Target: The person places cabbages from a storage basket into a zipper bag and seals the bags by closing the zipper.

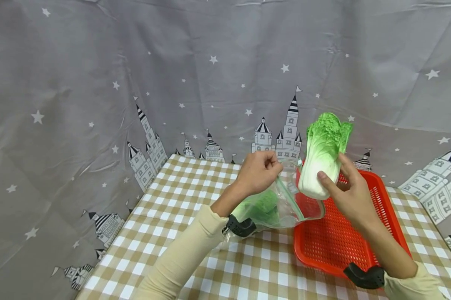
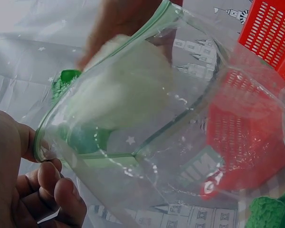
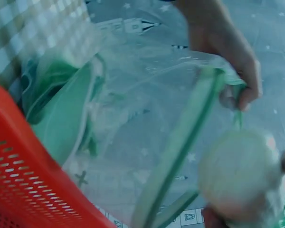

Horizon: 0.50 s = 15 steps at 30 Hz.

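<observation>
A napa cabbage [image 1: 320, 162], white at the base and green at the leafy top, is gripped upright by my right hand [image 1: 351, 196] above the red basket. My left hand [image 1: 259, 173] pinches the rim of a clear zip bag [image 1: 285, 204] with a green seal strip. The bag's mouth gapes toward the cabbage. In the left wrist view the cabbage's pale base [image 2: 118, 90] shows through the clear plastic, beside the seal. Inside the bag, toward its bottom, lies a green leafy vegetable [image 1: 261, 208], partly hidden by my left wrist.
A red perforated basket [image 1: 304, 250] stands on the right of the table, under my right forearm. A brown-and-white checked cloth [image 1: 165, 212] covers the table. Behind it hangs a grey curtain [image 1: 195, 75] printed with castles and stars.
</observation>
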Each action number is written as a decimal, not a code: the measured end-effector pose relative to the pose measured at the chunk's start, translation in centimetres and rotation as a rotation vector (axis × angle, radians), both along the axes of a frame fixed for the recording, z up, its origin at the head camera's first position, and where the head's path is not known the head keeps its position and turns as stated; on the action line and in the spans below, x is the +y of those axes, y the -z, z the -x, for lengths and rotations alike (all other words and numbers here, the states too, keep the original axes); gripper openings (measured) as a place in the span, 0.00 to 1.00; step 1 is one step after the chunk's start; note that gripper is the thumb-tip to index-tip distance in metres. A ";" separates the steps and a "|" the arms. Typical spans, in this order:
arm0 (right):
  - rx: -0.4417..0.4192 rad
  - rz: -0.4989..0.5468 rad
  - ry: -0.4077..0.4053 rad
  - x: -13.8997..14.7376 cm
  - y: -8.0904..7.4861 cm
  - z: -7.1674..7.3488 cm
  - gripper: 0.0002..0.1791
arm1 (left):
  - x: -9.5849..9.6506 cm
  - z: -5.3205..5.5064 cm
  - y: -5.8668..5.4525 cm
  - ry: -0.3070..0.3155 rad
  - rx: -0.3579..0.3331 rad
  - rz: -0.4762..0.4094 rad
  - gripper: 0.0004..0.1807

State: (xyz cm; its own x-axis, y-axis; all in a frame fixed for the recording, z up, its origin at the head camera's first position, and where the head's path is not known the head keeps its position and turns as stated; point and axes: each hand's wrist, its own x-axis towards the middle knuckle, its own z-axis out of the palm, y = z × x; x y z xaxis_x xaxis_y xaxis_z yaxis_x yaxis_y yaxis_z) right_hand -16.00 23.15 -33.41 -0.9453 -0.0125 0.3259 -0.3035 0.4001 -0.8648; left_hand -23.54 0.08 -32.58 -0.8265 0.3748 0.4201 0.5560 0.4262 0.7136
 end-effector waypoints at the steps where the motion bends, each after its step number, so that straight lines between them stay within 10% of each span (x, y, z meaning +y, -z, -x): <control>1: 0.017 -0.013 0.011 -0.2 0.2 0.0 0.40 | 0.0 0.0 0.0 0.000 -0.001 0.000 0.10; 15: 0.222 -0.069 -0.035 -2.2 2.1 -0.8 0.50 | -0.7 0.2 -0.1 -0.022 -0.012 -0.010 0.09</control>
